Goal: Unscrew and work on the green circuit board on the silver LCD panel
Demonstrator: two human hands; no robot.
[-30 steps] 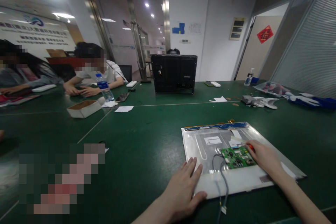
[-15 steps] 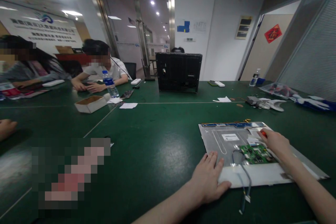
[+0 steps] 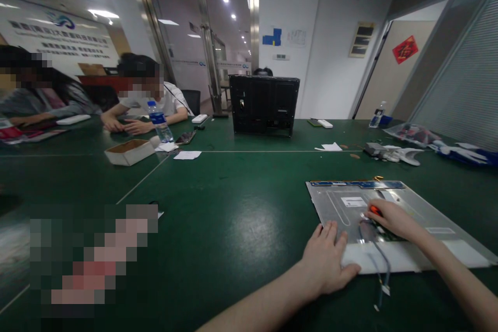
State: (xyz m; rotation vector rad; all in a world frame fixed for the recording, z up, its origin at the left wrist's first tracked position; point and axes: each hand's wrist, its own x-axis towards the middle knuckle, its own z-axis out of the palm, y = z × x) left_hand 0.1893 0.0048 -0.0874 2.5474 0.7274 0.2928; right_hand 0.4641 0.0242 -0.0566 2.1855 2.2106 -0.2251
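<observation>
A flat grey display panel lies back side up on the green table. My left hand rests on its near left corner, fingers spread, palm down. Over the panel's middle, my right hand is closed around an orange-handled screwdriver, whose tip I cannot make out. Beneath that hand is a green circuit board, mostly covered. A grey cable runs from the board's left end over the panel's near edge, with loose plugs hanging past it. A white label sits left of the screwdriver.
A black monitor housing stands at the far side. To the left are an open white box, a water bottle and a phone. Plastic bags lie at the far right. Two people sit at the left.
My right hand has moved from the panel's far ribbon area toward me and left, over the circuit board. My left hand stays on the corner; panel and hand appear farther right in view.
</observation>
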